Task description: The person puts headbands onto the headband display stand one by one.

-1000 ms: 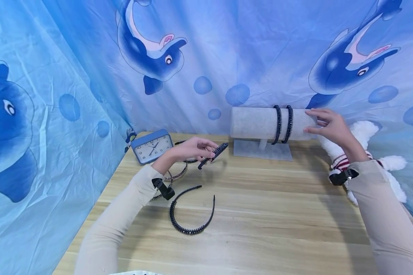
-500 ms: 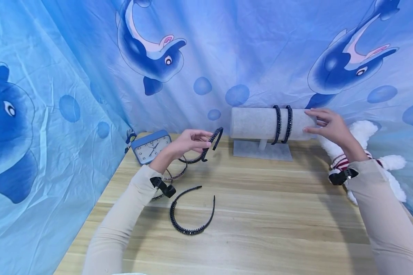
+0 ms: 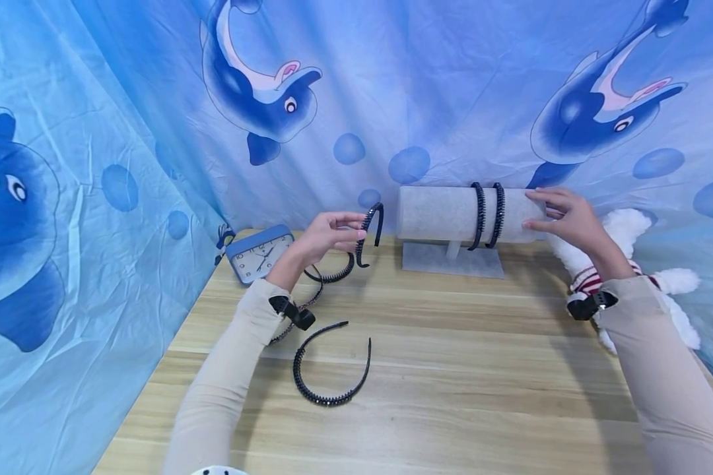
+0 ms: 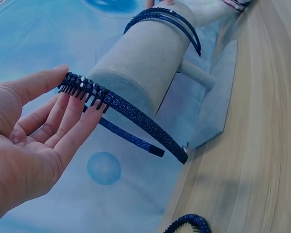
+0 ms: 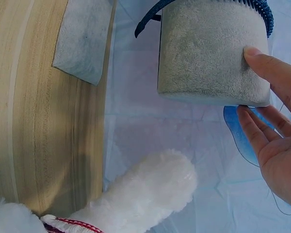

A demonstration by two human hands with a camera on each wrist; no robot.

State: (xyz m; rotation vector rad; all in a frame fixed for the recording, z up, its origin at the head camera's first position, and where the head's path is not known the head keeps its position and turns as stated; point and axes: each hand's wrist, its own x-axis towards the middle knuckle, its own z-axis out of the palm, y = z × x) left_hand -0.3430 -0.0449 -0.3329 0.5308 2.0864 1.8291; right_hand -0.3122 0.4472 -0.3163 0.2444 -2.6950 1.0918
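My left hand (image 3: 321, 239) pinches a dark beaded headband (image 3: 359, 252) between thumb and fingers, raised just left of a grey roll-shaped display stand (image 3: 434, 212). In the left wrist view, the toothed, beaded part of the headband (image 4: 140, 119) sits at the fingertips, its two ends pointing toward the stand's base. Two similar headbands (image 3: 481, 216) hang round the roll, right of its middle. My right hand (image 3: 576, 223) grips the roll's right end. The right wrist view shows that thumb on the side of the roll (image 5: 208, 53) and fingers against its end.
A black headband (image 3: 327, 400) lies on the wooden table (image 3: 481, 369). More headbands (image 3: 335, 277) lie beside a blue alarm clock (image 3: 260, 256), partly behind my left arm. A white plush toy (image 3: 680, 282) lies at the right, under my right forearm. A dolphin-print curtain (image 3: 392, 79) hangs behind.
My left hand has lifted the headband up off the table area and turned it upright, closer to the roll's left end. The right hand keeps its hold on the stand.
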